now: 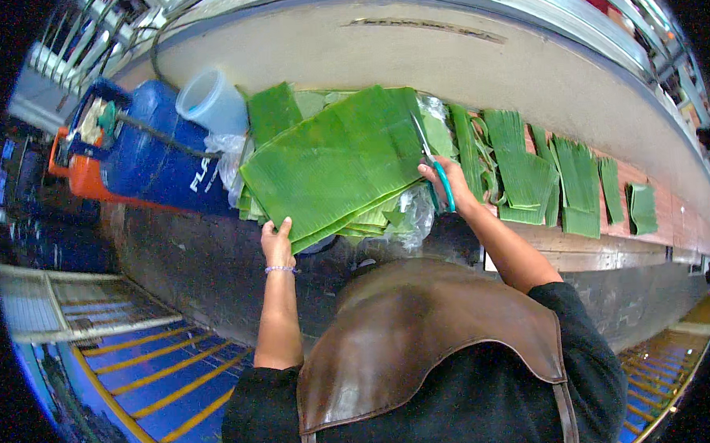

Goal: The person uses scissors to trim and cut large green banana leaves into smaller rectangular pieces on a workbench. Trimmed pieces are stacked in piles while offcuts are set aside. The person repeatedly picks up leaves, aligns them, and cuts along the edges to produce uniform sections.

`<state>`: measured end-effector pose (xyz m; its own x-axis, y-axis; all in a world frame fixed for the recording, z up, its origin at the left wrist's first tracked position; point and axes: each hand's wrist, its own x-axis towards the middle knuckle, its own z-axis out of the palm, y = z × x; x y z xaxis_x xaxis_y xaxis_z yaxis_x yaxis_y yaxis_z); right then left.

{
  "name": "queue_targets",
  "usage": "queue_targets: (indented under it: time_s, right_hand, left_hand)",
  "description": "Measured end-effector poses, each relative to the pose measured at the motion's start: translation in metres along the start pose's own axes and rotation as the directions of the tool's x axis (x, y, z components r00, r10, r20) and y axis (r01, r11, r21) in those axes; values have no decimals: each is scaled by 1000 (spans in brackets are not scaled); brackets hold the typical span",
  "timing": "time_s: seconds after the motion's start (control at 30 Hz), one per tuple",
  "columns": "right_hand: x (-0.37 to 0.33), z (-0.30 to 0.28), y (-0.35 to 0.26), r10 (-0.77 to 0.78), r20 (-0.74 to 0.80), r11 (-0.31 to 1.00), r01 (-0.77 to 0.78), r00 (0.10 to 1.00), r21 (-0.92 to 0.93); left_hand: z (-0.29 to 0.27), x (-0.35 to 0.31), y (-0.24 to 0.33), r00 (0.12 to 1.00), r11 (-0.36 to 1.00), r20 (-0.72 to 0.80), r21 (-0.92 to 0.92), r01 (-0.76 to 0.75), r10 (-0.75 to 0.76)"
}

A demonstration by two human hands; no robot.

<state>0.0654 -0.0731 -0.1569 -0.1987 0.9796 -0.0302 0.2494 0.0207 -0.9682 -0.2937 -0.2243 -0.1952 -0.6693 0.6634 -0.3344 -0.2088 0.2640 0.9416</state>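
Observation:
A wide sheet of banana leaf [328,159] lies across the middle, over other leaf pieces. My left hand [276,242] pinches its near left corner, thumb on top and the other fingers mostly hidden beneath. At the leaf's right end, my right hand [451,182] grips scissors [442,187] with teal handles. Their metal blades point away from me and rest along the leaf's right edge. Smaller cut leaf pieces [371,221] show under the near edge of the sheet. Clear plastic [418,219] sticks out below the leaf, close to my right hand.
To the right, several stacks of cut leaf [579,184] lie on a reddish board [675,207]. A blue drum [157,143], an orange container [91,173] and a translucent bucket [215,101] stand at the left. A pale wall [300,50] rises behind. Yellow-barred racks [156,381] stand low on the left.

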Motion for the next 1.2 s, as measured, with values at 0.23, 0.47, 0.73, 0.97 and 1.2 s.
queue_targets:
  time_s: [0.23, 0.47, 0.73, 0.97, 1.2]
  right_hand:
    - [8, -2, -21, -14, 242, 971, 71, 970, -228]
    - [9, -2, -3, 42, 278, 962, 36, 960, -271]
    - [18, -12, 19, -141, 143, 958, 171, 980, -230]
    - [21, -20, 3, 222, 294, 962, -160, 930, -221]
    - [17, -15, -4, 347, 358, 937, -337, 867, -91]
  left_hand:
    - [-15, -11, -5, 997, 961, -79, -277, -13, -9]
    - [-36, -16, -10, 999, 994, -53, -111, 4, -10]
    - [-50, 0, -16, 997, 992, 1, 100, 81, -82]
    - [-53, -2, -17, 994, 993, 39, 50, 103, -105]
    - [-55, 3, -19, 994, 991, 51, 102, 92, -98]
